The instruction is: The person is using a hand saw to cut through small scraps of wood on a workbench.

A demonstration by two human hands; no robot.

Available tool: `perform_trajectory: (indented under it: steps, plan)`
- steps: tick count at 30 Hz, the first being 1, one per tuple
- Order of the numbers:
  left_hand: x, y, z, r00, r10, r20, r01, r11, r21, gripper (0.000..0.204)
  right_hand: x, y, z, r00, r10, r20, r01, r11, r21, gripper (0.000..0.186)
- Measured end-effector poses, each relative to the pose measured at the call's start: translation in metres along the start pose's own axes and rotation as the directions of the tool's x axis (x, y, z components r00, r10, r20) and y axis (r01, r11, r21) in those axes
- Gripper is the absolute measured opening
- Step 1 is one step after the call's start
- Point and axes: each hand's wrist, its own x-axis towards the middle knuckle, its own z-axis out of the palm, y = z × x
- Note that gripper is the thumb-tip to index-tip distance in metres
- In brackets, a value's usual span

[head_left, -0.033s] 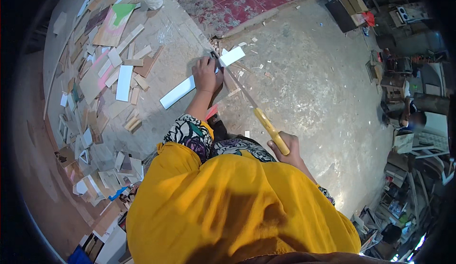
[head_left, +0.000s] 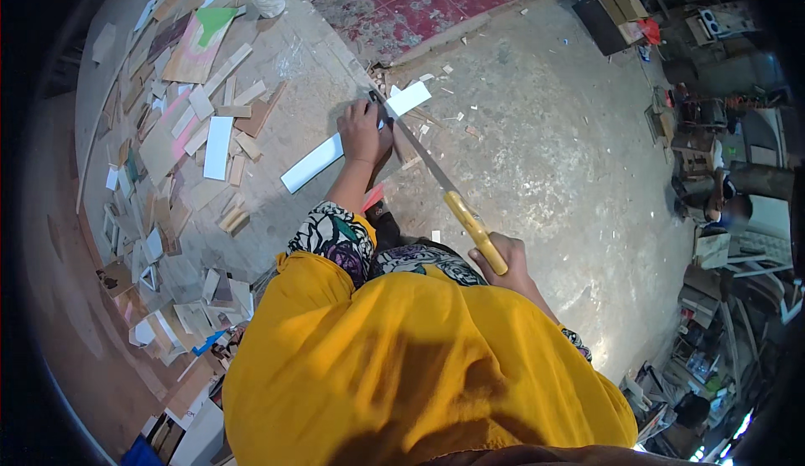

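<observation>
A long narrow white board (head_left: 313, 165) lies slantwise across the edge of the pale work surface, its far end sticking out to the right. My left hand (head_left: 360, 136) is closed over the board, fingers bent on top of it near that edge. In my right hand (head_left: 507, 260) is the yellow handle of a handsaw (head_left: 429, 166). The blade runs up and left from the handle and crosses the board just right of my left fingers. How deep the teeth sit in the board cannot be seen.
Many wood offcuts (head_left: 220, 147) are strewn over the left of the work surface (head_left: 289, 105). Small scraps dot the concrete floor (head_left: 537, 130) to the right. Cardboard boxes (head_left: 620, 13) stand at the far right. Another person (head_left: 729, 210) is at the right edge among stacked furniture parts.
The saw handle and my right hand have shifted slightly left, and the blade shows a little more of its flat side. My left hand and the board have barely moved.
</observation>
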Motion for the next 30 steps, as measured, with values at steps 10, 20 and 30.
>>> perform_trajectory:
  steps: [10,20,30]
  plan:
    - [0.001,0.006,-0.005,1.000,-0.009,-0.009,0.009,1.000,-0.018,0.036,-0.008,0.022,0.015,0.998,0.064,-0.022,-0.063,0.997,0.041,0.019]
    - [-0.002,0.008,0.012,0.996,-0.080,-0.032,0.083,0.987,0.134,0.034,-0.006,0.031,0.017,0.999,-0.048,0.011,0.047,0.998,0.037,0.017]
    - [0.000,0.020,-0.005,0.992,-0.124,0.007,0.124,0.992,-0.002,0.028,0.012,0.013,-0.021,0.990,0.141,0.022,-0.140,0.926,0.352,0.027]
